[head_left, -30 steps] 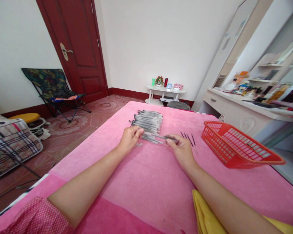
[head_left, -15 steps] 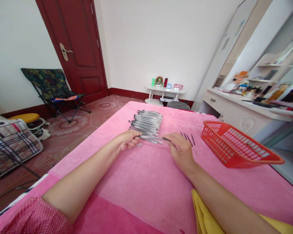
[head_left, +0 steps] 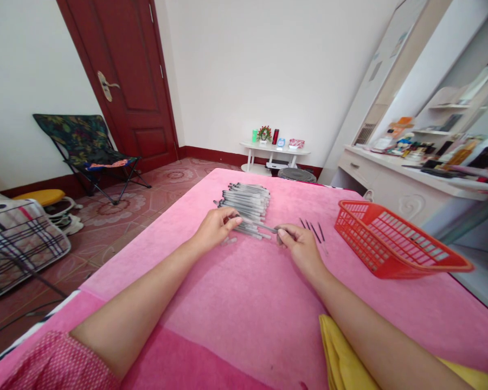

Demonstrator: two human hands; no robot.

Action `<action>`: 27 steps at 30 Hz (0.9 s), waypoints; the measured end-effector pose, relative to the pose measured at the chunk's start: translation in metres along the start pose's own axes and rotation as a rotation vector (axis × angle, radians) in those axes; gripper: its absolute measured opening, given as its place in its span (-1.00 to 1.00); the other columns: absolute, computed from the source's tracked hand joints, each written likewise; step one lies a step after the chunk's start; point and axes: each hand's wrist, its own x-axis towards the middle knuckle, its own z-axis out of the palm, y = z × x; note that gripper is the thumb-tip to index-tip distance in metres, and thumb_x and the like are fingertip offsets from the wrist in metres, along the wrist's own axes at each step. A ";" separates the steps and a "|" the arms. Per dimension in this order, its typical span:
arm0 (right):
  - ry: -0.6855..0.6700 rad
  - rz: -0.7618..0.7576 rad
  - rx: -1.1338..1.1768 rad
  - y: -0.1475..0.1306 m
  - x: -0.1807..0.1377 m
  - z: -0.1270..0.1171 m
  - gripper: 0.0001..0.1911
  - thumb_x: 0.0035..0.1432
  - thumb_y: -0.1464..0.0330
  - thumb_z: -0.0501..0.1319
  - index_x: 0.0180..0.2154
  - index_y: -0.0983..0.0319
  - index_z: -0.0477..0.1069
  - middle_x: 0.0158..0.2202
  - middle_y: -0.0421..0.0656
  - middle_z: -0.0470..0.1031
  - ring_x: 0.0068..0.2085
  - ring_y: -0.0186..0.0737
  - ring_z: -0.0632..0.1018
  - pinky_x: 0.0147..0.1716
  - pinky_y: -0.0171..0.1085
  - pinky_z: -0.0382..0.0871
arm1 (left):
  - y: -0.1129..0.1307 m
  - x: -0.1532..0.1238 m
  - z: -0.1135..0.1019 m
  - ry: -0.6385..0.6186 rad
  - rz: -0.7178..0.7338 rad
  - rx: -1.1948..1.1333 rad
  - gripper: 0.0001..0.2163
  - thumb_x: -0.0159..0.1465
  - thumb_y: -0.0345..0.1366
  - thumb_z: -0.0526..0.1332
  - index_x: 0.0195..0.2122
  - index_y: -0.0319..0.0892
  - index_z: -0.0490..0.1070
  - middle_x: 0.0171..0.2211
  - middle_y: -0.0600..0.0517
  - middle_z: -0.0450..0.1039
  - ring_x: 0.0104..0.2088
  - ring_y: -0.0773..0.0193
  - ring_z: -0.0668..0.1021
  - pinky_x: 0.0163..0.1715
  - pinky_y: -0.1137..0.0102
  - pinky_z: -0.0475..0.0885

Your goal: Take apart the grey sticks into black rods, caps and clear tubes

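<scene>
A pile of slim pens (head_left: pixel 246 199) with translucent grey barrels and dark ends lies in a rough row on the pink cloth (head_left: pixel 228 303). Just in front of it, a single pen (head_left: pixel 261 224) is stretched between both hands. My left hand (head_left: pixel 216 227) is closed round its left end, and the fingers of my right hand (head_left: pixel 303 248) pinch its right end. Some clear pen parts lie on the cloth below the pen and beside my left hand. To the right of my right hand are several thin dark sticks (head_left: pixel 321 232) that look like pen refills.
A red plastic basket (head_left: pixel 390 246) stands on the right of the table. Yellow cloth (head_left: pixel 341 355) lies beneath my right forearm. Beyond the table are a white side table (head_left: pixel 248 145), a folding chair (head_left: pixel 75 141) and a dresser (head_left: pixel 394 184) with bottles.
Both hands have turned, so more of the thumbs shows. The left end of the held pen has risen slightly, and the pen now slopes down to the right.
</scene>
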 end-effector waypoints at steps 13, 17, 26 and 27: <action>0.174 -0.251 -0.239 0.000 -0.001 -0.008 -0.82 0.05 0.41 0.12 -0.32 0.22 0.48 -0.31 -0.13 0.51 -0.25 -0.19 0.48 -0.21 -0.22 0.32 | -0.020 0.006 -0.024 0.036 -0.539 -0.587 -0.57 0.13 0.00 0.00 -0.74 -0.11 -0.10 -0.82 0.20 -0.15 -0.79 0.50 -0.06 -0.76 0.49 -0.12; 0.219 -0.198 -0.247 0.006 0.002 -0.012 -0.82 0.03 0.39 0.13 -0.30 0.24 0.46 -0.32 -0.12 0.51 -0.28 -0.19 0.49 -0.26 -0.22 0.34 | -0.044 0.002 -0.033 0.183 -0.486 -0.173 -0.66 0.06 -0.05 0.08 -0.72 -0.17 0.21 -0.77 0.09 0.19 -0.72 0.40 0.24 -0.69 0.49 0.07; 0.154 -0.067 -0.199 0.012 0.002 -0.007 -0.80 -0.01 0.39 0.15 -0.31 0.26 0.49 -0.31 -0.11 0.54 -0.25 -0.17 0.51 -0.20 -0.19 0.33 | -0.063 -0.008 -0.038 0.192 -0.492 0.219 -0.79 0.00 -0.21 0.11 -0.56 -0.15 0.50 -0.55 -0.01 0.51 -0.40 0.16 0.51 -0.46 0.44 0.28; 0.144 -0.056 -0.187 0.011 0.002 -0.006 -0.80 -0.02 0.40 0.15 -0.31 0.27 0.49 -0.31 -0.12 0.54 -0.25 -0.17 0.50 -0.20 -0.20 0.33 | -0.064 -0.007 -0.039 0.212 -0.486 0.215 -0.78 0.02 -0.21 0.10 -0.53 -0.16 0.51 -0.50 -0.02 0.53 -0.38 0.15 0.51 -0.42 0.43 0.30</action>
